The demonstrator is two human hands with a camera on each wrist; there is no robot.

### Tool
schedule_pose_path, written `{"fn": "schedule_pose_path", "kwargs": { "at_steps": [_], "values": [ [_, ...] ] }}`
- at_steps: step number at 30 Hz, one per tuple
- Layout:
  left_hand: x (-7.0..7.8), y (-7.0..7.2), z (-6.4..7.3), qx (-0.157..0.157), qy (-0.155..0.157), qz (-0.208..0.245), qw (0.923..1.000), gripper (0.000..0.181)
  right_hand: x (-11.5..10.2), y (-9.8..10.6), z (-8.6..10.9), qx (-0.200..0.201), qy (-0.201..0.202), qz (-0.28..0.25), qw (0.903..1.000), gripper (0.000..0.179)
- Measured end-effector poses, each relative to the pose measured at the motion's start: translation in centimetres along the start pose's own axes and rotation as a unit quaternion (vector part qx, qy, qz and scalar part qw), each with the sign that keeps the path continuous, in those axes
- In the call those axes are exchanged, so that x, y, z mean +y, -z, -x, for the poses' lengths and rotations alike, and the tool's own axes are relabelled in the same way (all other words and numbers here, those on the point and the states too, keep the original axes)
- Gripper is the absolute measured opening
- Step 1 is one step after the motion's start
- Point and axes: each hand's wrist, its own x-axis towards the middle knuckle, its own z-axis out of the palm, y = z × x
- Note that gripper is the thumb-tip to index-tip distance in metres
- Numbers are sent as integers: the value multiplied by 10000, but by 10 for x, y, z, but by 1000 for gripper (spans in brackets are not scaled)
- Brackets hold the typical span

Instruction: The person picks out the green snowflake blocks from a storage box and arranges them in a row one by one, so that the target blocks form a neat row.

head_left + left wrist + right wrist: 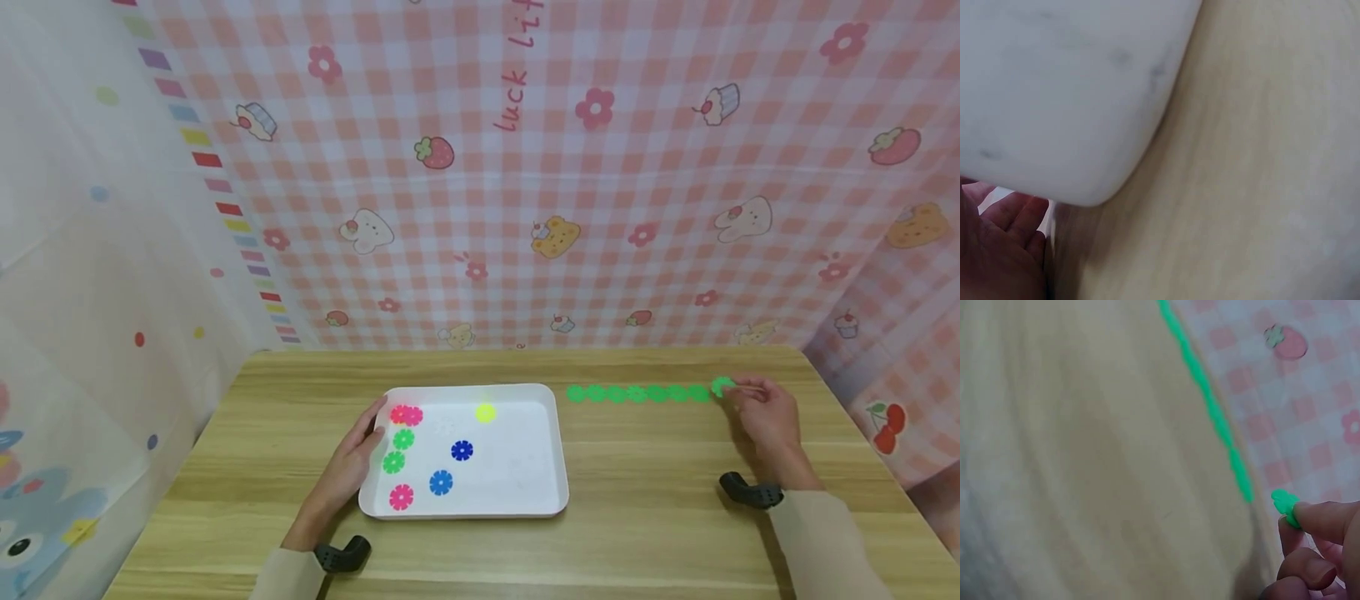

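Between thumb and fingertips, my right hand (pixel 768 421) pinches a green notched plastic disc (pixel 722 387), a snowflake-shaped building piece. It is held just past the right end of a straight row of several like green discs (pixel 636 393) along the back of the table. The right wrist view shows the held disc edge-on, apart from the row. At the left, my left hand (pixel 347 468) grips the left edge of a white tray (pixel 517 479), near its far corner. Inside the tray lie pink, green and blue discs (pixel 441 482) and a yellow disc (pixel 486 412).
The wooden table (pixel 645 533) ends at the back against a pink checked cloth (pixel 487 283). A pale cloth (pixel 135 275) hangs on the left. Each wrist wears a black camera mount (pixel 752 492).
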Motion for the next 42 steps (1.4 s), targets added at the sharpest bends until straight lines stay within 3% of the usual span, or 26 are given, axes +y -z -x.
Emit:
{"fn": "schedule_pose_path", "kwargs": {
  "at_steps": [5, 10, 15, 42],
  "values": [
    [0, 0, 1, 25, 21, -45, 10000, 51, 6, -4, -3, 241, 4, 254, 9994, 28],
    [-1, 1, 2, 47, 19, -44, 10000, 51, 6, -10, -5, 517, 132, 274, 9982, 29],
    [0, 1, 2, 21, -49, -22, 10000, 51, 4, -13, -5, 733, 110, 627, 9953, 27],
    [1, -1, 2, 4, -77, -17, 10000, 50, 7, -13, -3, 915, 63, 1139, 9892, 24]
  ]
}}
